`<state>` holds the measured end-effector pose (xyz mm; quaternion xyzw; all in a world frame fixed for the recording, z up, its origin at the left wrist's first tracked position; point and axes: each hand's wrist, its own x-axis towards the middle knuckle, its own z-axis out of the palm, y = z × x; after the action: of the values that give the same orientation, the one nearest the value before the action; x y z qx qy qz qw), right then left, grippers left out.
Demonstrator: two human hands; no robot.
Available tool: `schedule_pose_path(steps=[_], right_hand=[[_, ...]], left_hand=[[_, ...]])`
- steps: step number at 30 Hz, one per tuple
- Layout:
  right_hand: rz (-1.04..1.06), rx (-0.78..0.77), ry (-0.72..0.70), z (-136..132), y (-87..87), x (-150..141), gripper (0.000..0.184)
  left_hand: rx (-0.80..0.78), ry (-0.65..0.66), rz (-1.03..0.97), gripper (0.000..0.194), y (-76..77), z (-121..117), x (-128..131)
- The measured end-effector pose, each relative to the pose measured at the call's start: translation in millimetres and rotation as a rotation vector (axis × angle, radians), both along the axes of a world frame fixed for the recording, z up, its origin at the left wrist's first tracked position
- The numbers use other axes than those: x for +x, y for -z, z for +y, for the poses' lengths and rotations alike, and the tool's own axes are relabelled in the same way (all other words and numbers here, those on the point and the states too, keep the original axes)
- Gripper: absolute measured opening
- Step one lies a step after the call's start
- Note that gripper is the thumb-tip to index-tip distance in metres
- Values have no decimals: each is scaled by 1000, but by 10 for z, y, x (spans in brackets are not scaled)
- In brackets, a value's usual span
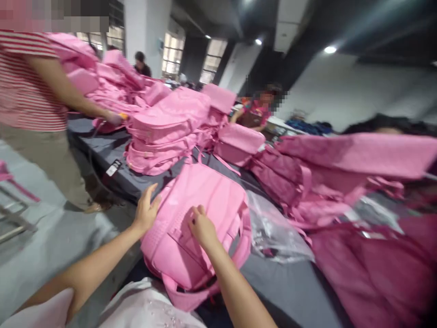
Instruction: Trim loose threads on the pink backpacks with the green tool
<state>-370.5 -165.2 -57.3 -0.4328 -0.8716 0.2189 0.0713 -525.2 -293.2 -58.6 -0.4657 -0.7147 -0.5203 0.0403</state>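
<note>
The pink bag [201, 191] lies at the near left edge of the desk [276, 282], in front of the person, panel side up. Its long axis runs aslant, from the near left end to the far right end, where its top narrows toward the stack [167, 127]. Loose straps [244, 246] loop along its right side and round the near end.

The right hand [205, 230] is the nearer to the bag's middle: it is over the panel, its forearm coming in from the near right, its fingers [196, 214] curled inward and nearly closed. Whether they pinch a bit of cloth or nothing cannot be told, as the view is blurred. The left hand [146, 212] is at the bag's left side, by the desk's left edge, fingers spread and well open, with no grip to be seen; whether it touches the cloth is unclear. So the bag's body lies to the right of the left hand and under the right. Clear plastic [273, 232] lies just beside the bag, on its right.
</note>
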Motion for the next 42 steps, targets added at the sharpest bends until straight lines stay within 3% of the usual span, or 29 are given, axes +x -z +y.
schedule_pose_path(steps=[3,5,8,9,11,13,15,17,20,22,24,26,29,31,34,38,40,42], right_hand=[[119,-101,40,72,-1,179,29],[220,-146,143,196,-29,466,18],[404,-238,325,406,-59,1015,5],[475,-282,371,479,-62,1186,11],[635,-376,431,627,-57,1458,32],[907,-520,498,761,-25,1619,54],[1180,-679,574,845,44,1691,70],[1332,-774,620,852,149,1714,80],[1458,-696,626,742,336,1720,85],[1601,-510,649,644,439,1703,84],[1674,-283,694,563,506,1660,73],[1631,-68,780,513,540,1597,56],[1460,200,920,476,562,1520,41],[1366,339,975,461,584,1493,38],[1262,508,972,425,684,1455,32],[1150,660,682,359,989,1345,30],[1131,598,567,328,1149,1276,32],[1176,428,562,302,1247,1228,36]], left_hand=[[-241,432,355,67,457,150,283],[-439,555,585,72,861,180,478],[-580,486,726,67,1391,219,687],[-583,452,744,68,1503,255,752],[-566,401,746,71,1619,355,925],[-568,383,715,72,1627,454,1179],[-581,396,664,72,1559,492,1458],[-584,474,609,74,1399,468,1645],[-551,676,524,61,937,554,1616],[-466,747,486,44,549,880,1487],[-361,833,608,37,213,1433,1416],[-266,947,817,36,-2,2072,1463],[-279,1097,1091,38,-149,2794,1671],[-317,1110,1198,43,-222,2964,1789],[-325,1178,1263,41,-338,2827,1815],[-331,1232,1268,34,-418,2588,1630],[-382,1158,1269,36,-450,2682,1482],[-405,1038,1253,43,-520,2893,1315]])
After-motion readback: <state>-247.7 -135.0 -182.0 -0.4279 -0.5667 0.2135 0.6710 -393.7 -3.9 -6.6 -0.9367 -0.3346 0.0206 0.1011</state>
